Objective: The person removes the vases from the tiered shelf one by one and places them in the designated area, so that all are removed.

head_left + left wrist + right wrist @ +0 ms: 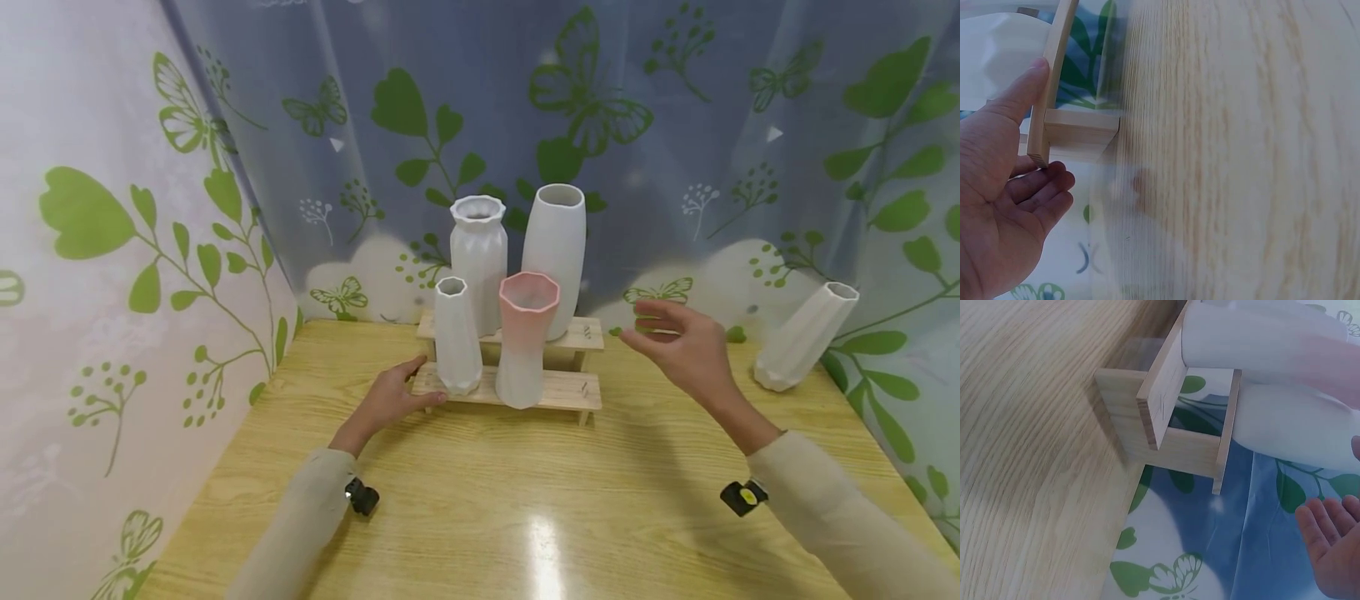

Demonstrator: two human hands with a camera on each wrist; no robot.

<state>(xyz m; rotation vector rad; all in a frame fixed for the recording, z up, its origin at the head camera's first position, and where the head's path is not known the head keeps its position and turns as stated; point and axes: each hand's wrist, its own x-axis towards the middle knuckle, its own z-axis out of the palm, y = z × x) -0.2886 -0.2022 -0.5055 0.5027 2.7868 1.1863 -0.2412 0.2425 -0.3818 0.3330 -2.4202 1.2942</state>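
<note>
My left hand (390, 398) holds the left end of a two-tier wooden stand (558, 390). In the left wrist view its thumb (1032, 84) lies along the lower board, with the fingers curled at the board's end. On that lower tier stand a slim white vase (457, 346) and a pink-to-white vase (525, 350). Behind them, a white vase with a scalloped rim (478, 254) and a tall smooth white vase (558, 250) occupy the upper tier. Right of the stand, my right hand (686, 346) hovers with loosely bent fingers and holds nothing.
Another ribbed white vase (802, 342) leans to the right near the back right of the wooden table (480, 500). A curtain (480, 100) with leaves and butterflies hangs behind the stand, and a patterned wall covering (112, 292) borders the left side.
</note>
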